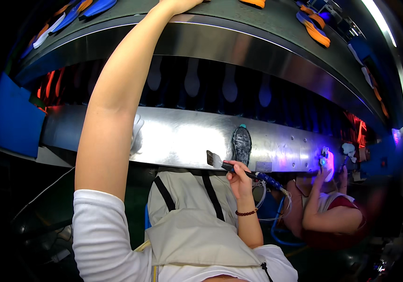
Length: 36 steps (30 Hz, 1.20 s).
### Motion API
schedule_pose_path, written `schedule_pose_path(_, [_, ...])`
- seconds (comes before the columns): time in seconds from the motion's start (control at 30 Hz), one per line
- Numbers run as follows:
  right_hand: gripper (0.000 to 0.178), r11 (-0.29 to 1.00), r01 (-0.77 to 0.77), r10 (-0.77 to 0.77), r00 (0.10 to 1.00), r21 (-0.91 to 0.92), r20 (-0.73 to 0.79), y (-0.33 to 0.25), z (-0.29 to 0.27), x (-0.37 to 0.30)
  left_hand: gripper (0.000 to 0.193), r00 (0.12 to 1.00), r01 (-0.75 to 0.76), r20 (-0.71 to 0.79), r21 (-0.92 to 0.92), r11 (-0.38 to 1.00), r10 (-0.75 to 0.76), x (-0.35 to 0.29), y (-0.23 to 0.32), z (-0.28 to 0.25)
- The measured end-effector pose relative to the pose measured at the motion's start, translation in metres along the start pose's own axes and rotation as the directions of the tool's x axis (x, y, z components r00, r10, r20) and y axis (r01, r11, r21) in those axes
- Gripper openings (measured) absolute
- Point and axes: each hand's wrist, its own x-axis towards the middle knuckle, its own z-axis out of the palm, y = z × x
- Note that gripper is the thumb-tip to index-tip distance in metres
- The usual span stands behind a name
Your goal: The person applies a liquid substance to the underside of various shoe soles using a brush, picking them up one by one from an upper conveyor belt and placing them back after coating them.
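Note:
My left arm stretches far forward across the bench, and my left hand point(181, 5) lies at the top edge of the picture over the green conveyor belt point(215, 14). Its fingers are mostly cut off there, so their grip does not show. My right hand point(241, 182), low in front of my apron, is closed round the dark handle of a brush point(215, 160). The bristles point left, and a blue-wrapped tube point(269, 180) runs from the handle's rear end. Just beyond the brush, a black shoe sole point(242, 144) lies lengthwise on the shiny metal bench point(182, 127).
Orange and blue soles point(313, 29) lie on the belt at right, blue ones point(99, 7) at left. Below the belt's metal edge point(239, 40) hangs a dark row of sole shapes point(229, 83). A white item point(137, 134) is half hidden by my arm. At right, a co-worker point(330, 211) holds a glowing pink-white piece.

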Motion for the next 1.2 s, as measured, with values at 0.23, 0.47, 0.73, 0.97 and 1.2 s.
schedule_pose_path(0.23, [0.02, 0.997, 0.073, -0.073, 0.997, 0.01, 0.029, -0.01, 0.003, -0.004, 0.029, 0.796, -0.57, -0.023, -0.367, 0.735, 0.605, -0.026, 0.029, -0.044])
schedule_pose_path(0.47, [0.022, 0.997, 0.072, -0.072, 0.997, -0.014, -0.03, -0.012, -0.018, -0.017, 0.032, 0.855, -0.05, -0.14, -0.98, 0.191, -0.498, -0.154, 0.022, -0.056])
schedule_pose_path(0.73, [0.026, 0.985, 0.168, -0.167, 0.985, -0.027, 0.04, -0.021, -0.009, -0.015, 0.064, 0.889, 0.45, 0.358, -0.576, -0.683, 0.285, -0.289, -0.015, -0.003])
schedule_pose_path(0.97, [0.025, 0.985, 0.146, -0.126, 0.972, -0.09, 0.197, -0.039, 0.016, -0.004, 0.077, 0.537, 0.731, 0.781, -0.243, -0.638, 0.318, -0.395, 0.017, 0.046])
schedule_pose_path(1.2, [0.021, 0.958, 0.179, -0.14, 0.974, -0.225, 0.176, -0.035, 0.034, 0.033, 0.098, 0.537, 0.703, 0.678, -0.031, -0.71, 0.502, -0.394, 0.064, 0.03])
